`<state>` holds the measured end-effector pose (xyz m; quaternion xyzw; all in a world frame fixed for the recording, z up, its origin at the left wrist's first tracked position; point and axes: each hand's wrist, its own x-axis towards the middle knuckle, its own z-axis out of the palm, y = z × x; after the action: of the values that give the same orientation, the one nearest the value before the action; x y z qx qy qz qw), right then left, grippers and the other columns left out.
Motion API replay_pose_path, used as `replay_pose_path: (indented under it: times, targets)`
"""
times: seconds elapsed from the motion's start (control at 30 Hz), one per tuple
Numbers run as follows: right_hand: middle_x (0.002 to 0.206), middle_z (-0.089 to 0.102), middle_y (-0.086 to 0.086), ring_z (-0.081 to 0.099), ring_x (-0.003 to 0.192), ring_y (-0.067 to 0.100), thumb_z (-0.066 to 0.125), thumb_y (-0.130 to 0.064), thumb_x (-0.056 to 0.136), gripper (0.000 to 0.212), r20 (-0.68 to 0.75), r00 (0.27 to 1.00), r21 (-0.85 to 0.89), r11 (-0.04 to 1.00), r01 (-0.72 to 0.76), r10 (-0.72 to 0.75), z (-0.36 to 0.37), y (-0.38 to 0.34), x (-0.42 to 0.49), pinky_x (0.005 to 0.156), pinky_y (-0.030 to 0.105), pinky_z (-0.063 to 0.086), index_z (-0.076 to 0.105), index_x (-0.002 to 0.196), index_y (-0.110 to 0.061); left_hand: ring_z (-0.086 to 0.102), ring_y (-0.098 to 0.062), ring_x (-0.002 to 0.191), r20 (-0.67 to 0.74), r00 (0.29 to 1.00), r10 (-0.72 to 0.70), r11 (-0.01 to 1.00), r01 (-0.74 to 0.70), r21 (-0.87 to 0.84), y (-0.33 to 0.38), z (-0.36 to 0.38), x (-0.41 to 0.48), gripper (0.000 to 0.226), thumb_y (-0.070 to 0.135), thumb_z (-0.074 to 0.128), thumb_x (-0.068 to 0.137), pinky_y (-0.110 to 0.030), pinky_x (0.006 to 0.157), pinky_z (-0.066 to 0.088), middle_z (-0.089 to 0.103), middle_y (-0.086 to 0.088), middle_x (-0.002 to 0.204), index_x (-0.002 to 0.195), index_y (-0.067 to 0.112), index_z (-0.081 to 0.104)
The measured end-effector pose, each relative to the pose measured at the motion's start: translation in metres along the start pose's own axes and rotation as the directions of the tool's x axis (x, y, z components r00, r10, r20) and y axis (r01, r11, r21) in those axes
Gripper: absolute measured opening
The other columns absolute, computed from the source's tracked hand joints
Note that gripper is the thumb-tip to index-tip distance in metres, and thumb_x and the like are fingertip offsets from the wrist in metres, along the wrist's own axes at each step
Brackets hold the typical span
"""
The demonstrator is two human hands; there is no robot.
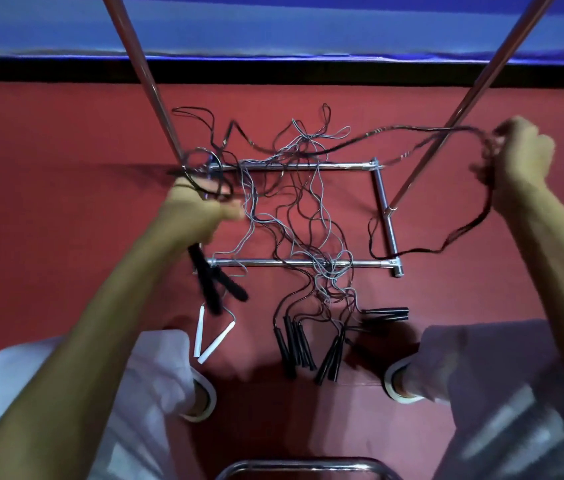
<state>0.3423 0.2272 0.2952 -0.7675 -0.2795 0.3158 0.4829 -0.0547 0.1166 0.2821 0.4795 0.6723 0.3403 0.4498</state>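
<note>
Two hands up over the red floor (66, 133), and both have hold of the same black skipping rope (360, 142). The left hand (201, 209) is closed in a fist round several dark coils of it, with loops spilling out above the knuckles. Below that fist a pair of black handles (211, 282) hangs down, blurred. Out wide, the right hand (519, 157) is curled round a bend of the rope, fingers tucked in. How tight the pinch is cannot be told through the blur.

Between the two hands the rope runs in a long, shallow arc, crossing in front of the slanted right pole (474, 81). From the right hand a slack loop drops away and curls back toward the corner of the metal frame (382, 202) on the floor.

Under that arc lies the tangle of grey and black ropes (301, 209), draped across both cross bars of the frame. At its near edge a cluster of black handles on the floor (296, 348) fans out, and two white handles (207, 337) lie just left of them, beneath the left forearm. The left pole (142, 71) rises from the frame's far left corner, right beside the coils in the left hand.
</note>
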Motion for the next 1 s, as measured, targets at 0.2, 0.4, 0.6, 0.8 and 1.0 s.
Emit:
replay_pose_path:
  times: [0.2,0.4,0.6,0.8,1.0]
  targets:
    - [0.134,0.060,0.010,0.055,0.124,0.023,0.064,-0.029,0.083,0.058,0.497,0.727,-0.264,0.716,0.647,-0.474,0.027,0.027,-0.079,0.106,0.031,0.041,0.054,0.135,-0.006,0.057,-0.014,0.058,0.442,0.896,-0.043,0.866,-0.187,0.463,-0.011,0.038,-0.014,0.016,0.015,0.085,0.075,-0.030,0.062,0.046,0.065,0.003,0.061,0.073,0.006,0.072]
    - [0.121,0.066,-0.003,0.063,0.113,0.011,0.064,-0.038,0.094,0.049,0.927,0.184,0.145,0.762,0.632,-0.328,0.060,0.059,-0.187,0.100,0.033,0.049,0.053,0.134,-0.012,0.053,-0.017,0.069,0.642,0.762,0.085,0.929,-0.293,0.226,-0.002,0.057,-0.018,0.013,0.017,0.076,0.067,-0.041,0.064,0.044,0.058,-0.008,0.068,0.068,0.009,0.066]
    - [0.063,0.055,0.007,0.044,0.056,0.019,0.074,-0.022,0.095,0.024,0.987,0.121,0.039,0.880,0.474,-0.109,0.061,0.057,-0.164,0.054,0.032,0.036,0.064,0.086,-0.001,0.056,-0.011,0.065,0.597,0.789,0.145,0.931,-0.313,0.188,0.000,0.037,-0.012,0.007,0.004,0.081,0.084,-0.027,0.063,0.043,0.069,-0.019,0.076,0.081,0.006,0.075]
    - [0.061,0.063,-0.016,0.053,0.055,-0.001,0.076,-0.029,0.090,0.005,0.905,0.192,0.006,0.462,0.887,-0.379,0.046,0.050,-0.140,0.061,0.024,0.041,0.079,0.091,-0.024,0.064,-0.014,0.051,0.394,0.886,0.243,0.845,-0.393,0.362,-0.011,0.031,-0.015,0.022,0.014,0.071,0.091,-0.018,0.054,0.048,0.068,0.001,0.057,0.070,0.013,0.073]
    - [0.071,0.067,-0.010,0.057,0.071,0.016,0.083,-0.021,0.086,0.014,0.792,0.170,0.147,0.453,0.879,-0.587,0.038,0.038,-0.140,0.066,0.028,0.047,0.083,0.100,-0.018,0.052,-0.022,0.057,0.387,0.852,0.354,0.733,-0.509,0.451,-0.015,0.033,-0.007,0.020,0.005,0.062,0.091,-0.011,0.058,0.031,0.060,-0.002,0.056,0.074,0.010,0.072]
